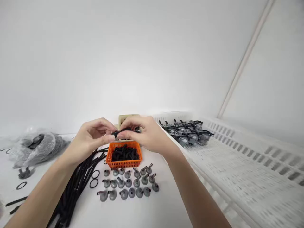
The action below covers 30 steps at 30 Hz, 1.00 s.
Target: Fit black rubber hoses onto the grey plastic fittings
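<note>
Both hands meet above an orange basket (124, 164), pinching one short black rubber tube piece (116, 134). My left hand (93, 136) grips its left end between thumb and fingertips. On the other end, my right hand (142, 131) has thumb and forefinger closed, hiding much of the piece. Something small and shiny shows by the right fingers, too covered to name. Short black curved rubber pieces (125, 153) fill the basket below. In front of it stand rows of grey plastic fittings (128, 182), many with a side spout.
A cream bin (122, 118) stands behind the hands. Long black tubes (78, 179) and black rings (94, 183) lie left. Further left is a plastic bag (40, 148) of dark parts. At right, a white slotted crate (237, 164) holds assembled parts with black tubes (187, 131).
</note>
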### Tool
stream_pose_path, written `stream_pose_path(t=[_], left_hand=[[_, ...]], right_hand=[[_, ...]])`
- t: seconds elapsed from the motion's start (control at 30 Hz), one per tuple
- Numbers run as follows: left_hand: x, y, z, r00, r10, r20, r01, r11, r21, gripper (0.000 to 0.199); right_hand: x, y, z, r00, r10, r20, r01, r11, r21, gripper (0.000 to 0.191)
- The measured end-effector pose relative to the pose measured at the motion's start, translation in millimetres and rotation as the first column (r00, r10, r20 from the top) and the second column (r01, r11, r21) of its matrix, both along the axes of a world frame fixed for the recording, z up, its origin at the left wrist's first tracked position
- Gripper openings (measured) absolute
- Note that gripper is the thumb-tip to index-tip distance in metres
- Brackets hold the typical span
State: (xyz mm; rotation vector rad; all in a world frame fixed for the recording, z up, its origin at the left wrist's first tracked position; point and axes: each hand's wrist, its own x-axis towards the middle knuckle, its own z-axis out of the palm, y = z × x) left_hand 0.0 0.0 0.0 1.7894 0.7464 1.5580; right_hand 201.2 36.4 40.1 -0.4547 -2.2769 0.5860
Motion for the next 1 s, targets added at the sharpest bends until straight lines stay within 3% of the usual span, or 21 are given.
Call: stream_pose_path(t=[0.6, 1.0], left_hand=[[-3.1, -0.3, 2.8, 0.999, -0.051, -0.014, 0.052, 0.998, 0.024, 0.005], [-1.9, -2.2, 4.3, 0.999, -0.025, -0.042, 0.028, 0.998, 0.058, 0.005]], right_hand=[[-1.8, -1.9, -0.4, 1.0, 0.011, 0.002, -0.011, 1.0, -0.021, 0.021], [-2.5, -1.0, -0.5, 0.999, 0.031, -0.028, -0.032, 0.999, -0.027, 0.019]])
